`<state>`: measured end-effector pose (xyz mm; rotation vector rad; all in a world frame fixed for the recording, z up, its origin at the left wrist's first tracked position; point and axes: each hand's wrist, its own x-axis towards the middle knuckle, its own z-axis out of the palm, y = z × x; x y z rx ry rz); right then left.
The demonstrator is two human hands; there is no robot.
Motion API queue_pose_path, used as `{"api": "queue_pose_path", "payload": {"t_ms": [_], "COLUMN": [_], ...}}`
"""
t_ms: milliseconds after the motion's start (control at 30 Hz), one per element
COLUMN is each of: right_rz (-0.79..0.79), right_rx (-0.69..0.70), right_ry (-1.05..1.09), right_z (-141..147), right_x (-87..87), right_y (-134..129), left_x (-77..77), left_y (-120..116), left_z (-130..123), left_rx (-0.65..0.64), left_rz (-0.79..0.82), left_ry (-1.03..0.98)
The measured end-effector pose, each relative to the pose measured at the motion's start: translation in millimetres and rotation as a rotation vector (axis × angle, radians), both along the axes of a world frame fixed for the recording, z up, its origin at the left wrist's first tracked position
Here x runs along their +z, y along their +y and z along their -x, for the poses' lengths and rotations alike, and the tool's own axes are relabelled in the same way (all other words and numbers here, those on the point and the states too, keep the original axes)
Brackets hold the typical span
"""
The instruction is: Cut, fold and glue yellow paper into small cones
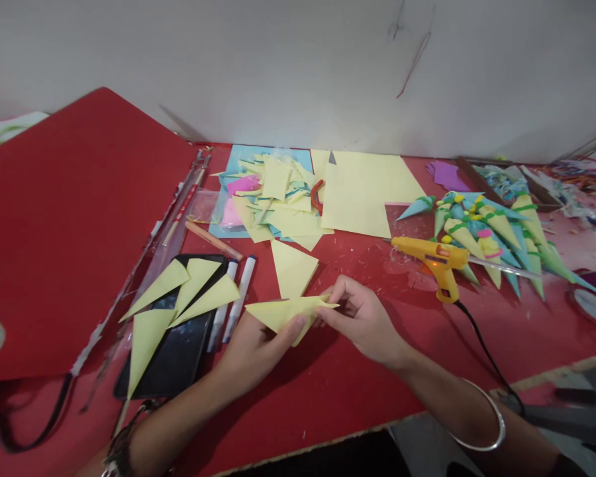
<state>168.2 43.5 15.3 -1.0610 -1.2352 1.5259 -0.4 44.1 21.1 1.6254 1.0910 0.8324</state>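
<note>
Both my hands are closed on one piece of yellow paper (283, 311), partly folded or rolled, held just above the red table. My left hand (263, 344) grips it from below, thumb on top. With its fingertips, my right hand (355, 311) pinches the paper's right end. Just behind it lies a flat yellow paper piece (293, 268). To the left, several yellow paper cones (151, 338) rest on a black tray-like object (183, 358). A yellow glue gun (437, 262) lies right of my right hand, its cord running toward the table's front edge.
Two white markers (241, 298) lie beside the black object. Paper scraps (278, 192) are heaped on a blue sheet at the back, near large yellow sheets (362, 189). Finished-looking decorated cones (491, 232) are piled at right. A red board (79, 232) stands at left.
</note>
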Motion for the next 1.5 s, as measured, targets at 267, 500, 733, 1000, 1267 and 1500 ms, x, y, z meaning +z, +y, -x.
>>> {"api": "queue_pose_path", "payload": {"t_ms": [267,500,733,1000,1267,1500], "right_rz": [0.074,0.09,-0.072,-0.29,-0.122,-0.092], "right_rx": [-0.001,0.065,0.094,0.198,-0.06,0.093], "right_ry": [0.013,-0.016,-0.253,-0.432,-0.268,-0.284], "right_z": [1,0,-2,-2,-3,-8], "right_x": [3.0,3.9,8.2,7.8,8.3,5.6], "right_y": [1,2,3,1,1,7], "left_x": [2.0,5.2,1.9,-3.2,8.8,12.3], "left_y": [3,1,3,3,6,6], "left_z": [-2,-2,3,2,5,8], "left_rx": [0.054,0.102,0.027,-0.176,-0.074,-0.098], "left_rz": [-0.031,-0.005,-0.076,-0.091,-0.09,-0.208], "left_ry": [0.063,0.133,0.26,0.346,0.224,0.279]}}
